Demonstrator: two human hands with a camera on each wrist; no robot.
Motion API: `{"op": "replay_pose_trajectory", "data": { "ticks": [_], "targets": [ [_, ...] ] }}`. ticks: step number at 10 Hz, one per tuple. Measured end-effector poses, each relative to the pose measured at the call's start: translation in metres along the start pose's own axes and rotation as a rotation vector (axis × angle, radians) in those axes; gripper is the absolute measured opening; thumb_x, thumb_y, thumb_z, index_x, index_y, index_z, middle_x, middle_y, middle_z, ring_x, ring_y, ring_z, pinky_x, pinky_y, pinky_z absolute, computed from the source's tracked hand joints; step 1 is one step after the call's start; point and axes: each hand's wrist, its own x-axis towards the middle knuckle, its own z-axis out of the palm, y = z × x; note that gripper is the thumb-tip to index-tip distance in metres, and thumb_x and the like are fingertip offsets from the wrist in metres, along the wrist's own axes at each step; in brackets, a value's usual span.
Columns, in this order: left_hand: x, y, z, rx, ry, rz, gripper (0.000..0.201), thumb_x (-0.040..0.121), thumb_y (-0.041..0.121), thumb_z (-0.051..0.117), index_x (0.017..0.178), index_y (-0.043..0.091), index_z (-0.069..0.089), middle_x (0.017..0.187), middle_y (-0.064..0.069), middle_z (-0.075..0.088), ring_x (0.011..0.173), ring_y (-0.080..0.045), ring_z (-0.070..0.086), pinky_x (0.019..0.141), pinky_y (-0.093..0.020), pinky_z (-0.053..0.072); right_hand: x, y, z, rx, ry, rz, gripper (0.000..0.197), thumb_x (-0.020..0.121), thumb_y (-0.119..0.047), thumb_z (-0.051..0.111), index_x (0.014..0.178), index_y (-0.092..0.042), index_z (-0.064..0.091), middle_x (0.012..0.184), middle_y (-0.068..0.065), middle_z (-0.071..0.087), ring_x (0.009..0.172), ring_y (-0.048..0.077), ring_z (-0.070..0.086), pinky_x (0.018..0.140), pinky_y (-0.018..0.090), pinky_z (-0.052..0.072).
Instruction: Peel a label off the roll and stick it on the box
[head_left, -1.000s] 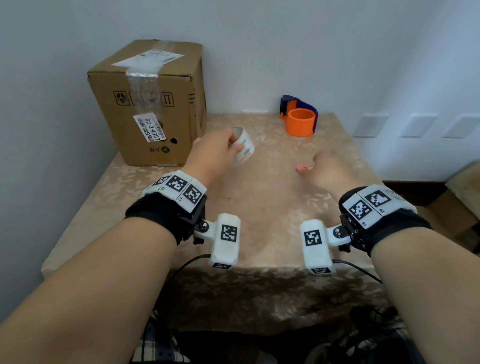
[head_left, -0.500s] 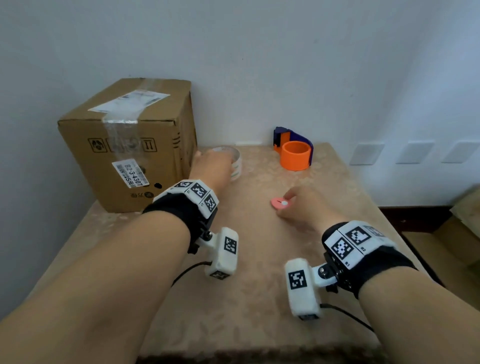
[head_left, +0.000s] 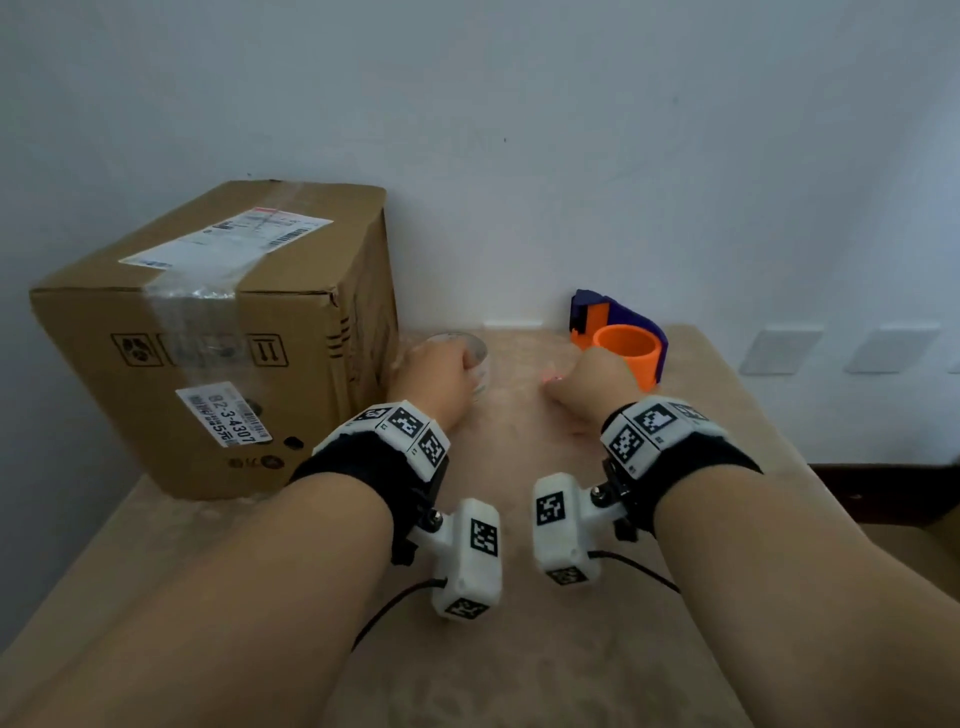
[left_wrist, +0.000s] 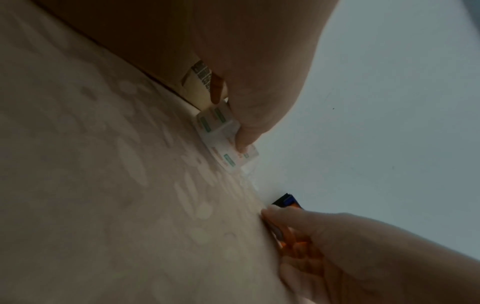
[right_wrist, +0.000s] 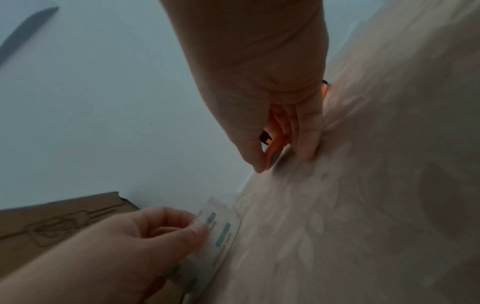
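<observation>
Both hands are low over the beige patterned tablecloth (head_left: 519, 649), well apart from each other. Left hand (head_left: 434, 376) is curled over the label roll (head_left: 478, 358), which lies flat on the cloth just beside the right face of the cardboard box (head_left: 208, 338); the left wrist view shows the fingertips (left_wrist: 242, 144) closed on the roll's (left_wrist: 223, 135) outer layer of white labels with green and orange print, so this hand grips the roll. Right hand (head_left: 592, 384) is bunched with thumb and forefinger pressed together at the cloth, pinching a small pink label (head_left: 551, 379) of which only a sliver shows at the fingertips in the head view. From the right wrist the same pinch (right_wrist: 262, 162) is seen touching the table, with something orange between the fingers; whether that is the label or the object behind cannot be told. Behind the right hand, near the wall, stands an orange and purple tape dispenser (head_left: 623, 343). The box sits at the table's far left corner, sealed with clear tape, carrying a shipping label (head_left: 228, 241) on top and a small white printed sticker (head_left: 223, 415) on its front face. Each wrist wears a black band with white marker blocks and a camera pod (head_left: 470, 558).
</observation>
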Motion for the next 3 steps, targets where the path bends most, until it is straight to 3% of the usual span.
{"op": "replay_pose_trajectory", "data": {
  "ticks": [1, 2, 3],
  "targets": [
    [0.0012, -0.0026, 0.0012, 0.012, -0.062, 0.026, 0.016, 0.093, 0.022, 0.05, 0.099, 0.016, 0.063, 0.114, -0.006, 0.061, 0.115, -0.026, 0.053, 0.088, -0.033, 0.034, 0.0063, 0.0014, 0.0092, 0.033, -0.024, 0.045, 0.032, 0.091, -0.025, 0.054, 0.063, -0.012, 0.044, 0.073, 0.006, 0.05, 0.088, 0.029, 0.058, 0.066, 0.032, 0.045],
    [0.0002, -0.0055, 0.0015, 0.044, -0.087, 0.032, 0.02, 0.092, 0.024, 0.051, 0.104, 0.013, 0.063, 0.12, -0.007, 0.059, 0.117, -0.028, 0.052, 0.092, -0.035, 0.036, 0.0059, 0.0046, 0.0111, 0.124, -0.061, 0.037, 0.036, 0.09, -0.028, 0.055, 0.06, -0.017, 0.038, 0.07, 0.006, 0.053, 0.096, 0.033, 0.064, 0.063, 0.032, 0.049],
    [-0.002, -0.0035, -0.0046, -0.032, -0.075, 0.056, 0.018, 0.091, 0.021, 0.054, 0.102, 0.009, 0.062, 0.12, -0.011, 0.059, 0.115, -0.03, 0.053, 0.092, -0.034, 0.04, 0.0037, 0.0114, 0.0051, 0.127, -0.065, 0.027, 0.034, 0.092, -0.035, 0.051, 0.066, -0.014, 0.043, 0.093, 0.016, 0.061, 0.104, 0.036, 0.063, 0.087, 0.041, 0.052]
  ]
}}
